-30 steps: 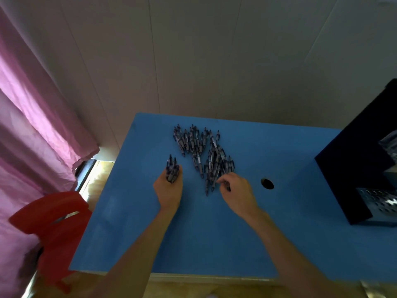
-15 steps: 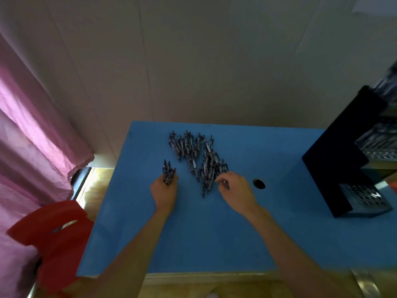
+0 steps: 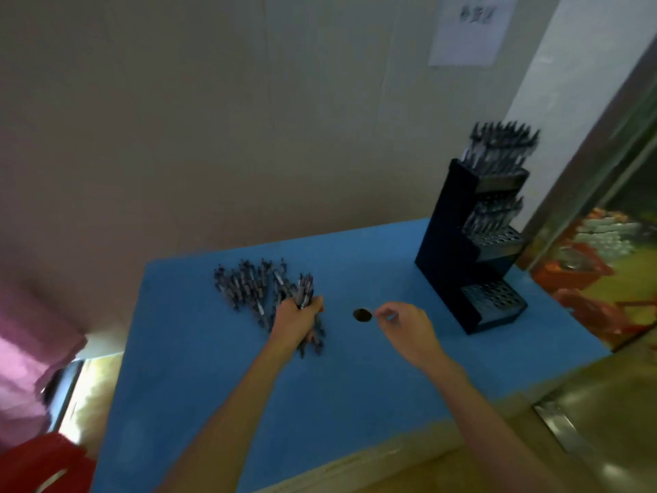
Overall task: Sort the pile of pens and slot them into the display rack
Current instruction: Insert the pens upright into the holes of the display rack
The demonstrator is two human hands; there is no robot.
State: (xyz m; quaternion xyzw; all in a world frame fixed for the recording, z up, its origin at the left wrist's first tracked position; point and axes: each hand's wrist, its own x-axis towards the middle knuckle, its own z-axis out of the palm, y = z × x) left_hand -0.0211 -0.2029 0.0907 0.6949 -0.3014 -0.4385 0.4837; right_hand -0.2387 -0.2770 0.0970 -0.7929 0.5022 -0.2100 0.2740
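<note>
A pile of dark pens (image 3: 245,284) lies on the blue table (image 3: 355,382) at its far left. My left hand (image 3: 297,323) grips a bundle of pens (image 3: 305,291) at the pile's right edge, their ends sticking out above and below the fist. My right hand (image 3: 407,327) hovers right of the table's round hole (image 3: 362,315), thumb and forefinger pinched together; no pen shows in it through the blur. The black tiered display rack (image 3: 448,243) stands at the far right. Pens fill its top tier (image 3: 499,147) and part of the second (image 3: 494,215).
The rack's lower perforated tiers (image 3: 492,297) show open holes. A red stool (image 3: 42,464) and pink curtain (image 3: 32,350) are at the left of the table. A metal door frame (image 3: 586,193) and red items (image 3: 583,275) lie beyond the right edge.
My view swung right, bringing the whole rack into sight. My left hand moved its bundle to the pile's right edge. My right hand left the pile and moved right, past the hole.
</note>
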